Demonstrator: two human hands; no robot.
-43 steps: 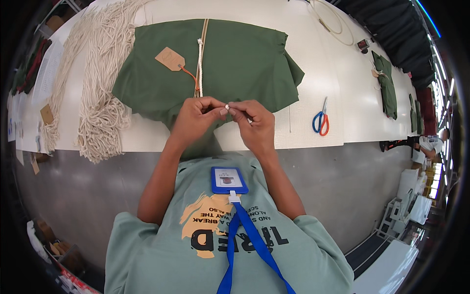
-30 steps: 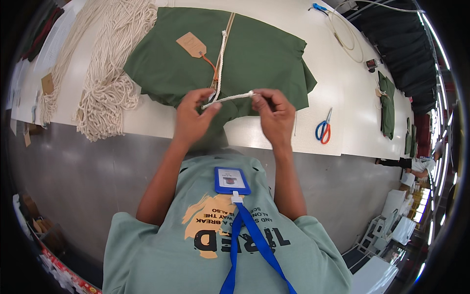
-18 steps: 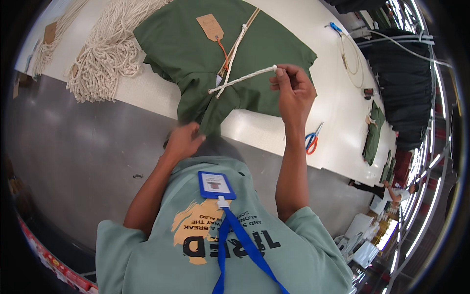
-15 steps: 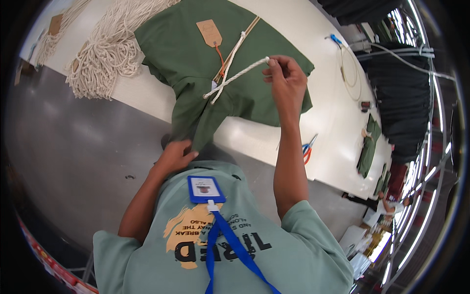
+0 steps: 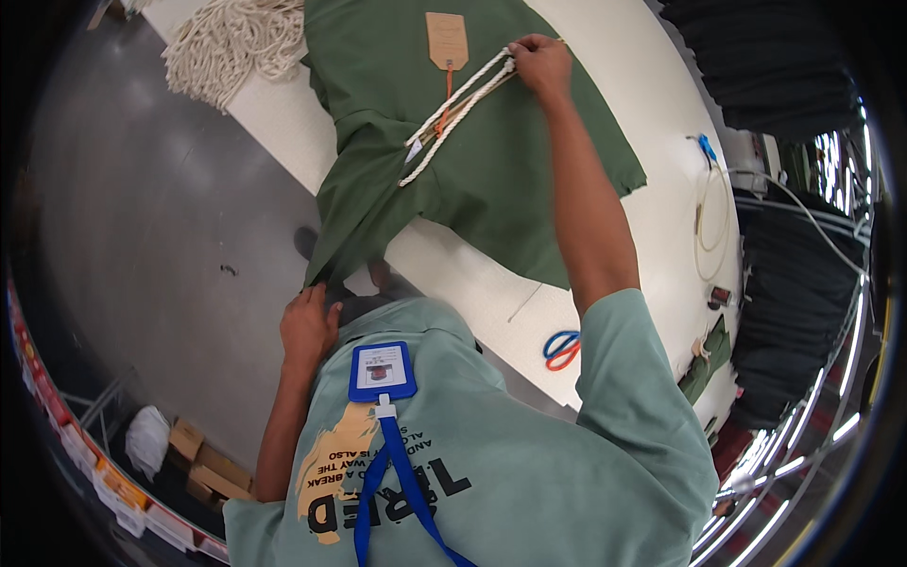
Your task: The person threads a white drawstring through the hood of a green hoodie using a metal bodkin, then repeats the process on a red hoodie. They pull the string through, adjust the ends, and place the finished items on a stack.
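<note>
A large dark green cloth item point(image 5: 510, 170) lies spread over the white table, its near part drawn into a gathered fold that hangs past the edge. My left hand point(image 5: 310, 326) is closed on the tip of that fold, low and close to my body. White twisted cord point(image 5: 457, 121) comes out of the cloth in two strands, running up to my right hand point(image 5: 543, 66), whose fingers pinch it near the far end. A brown cardboard tag point(image 5: 448, 42) on an orange string point(image 5: 444, 115) lies on the cloth beside the cord.
Scissors point(image 5: 562, 350) with red and blue handles lie near the table's front edge. A heap of off-white cords point(image 5: 236, 52) sits at the far left. To the right are a coiled pale hose point(image 5: 704, 222) and a folded green cloth bundle point(image 5: 704, 364). Dark fabric point(image 5: 794, 312) hangs beyond.
My right hand has moved farther away and now holds both cord strands drawn out nearly parallel. With my left hand, the cloth's fold has been pulled out to the left. The view has shifted.
</note>
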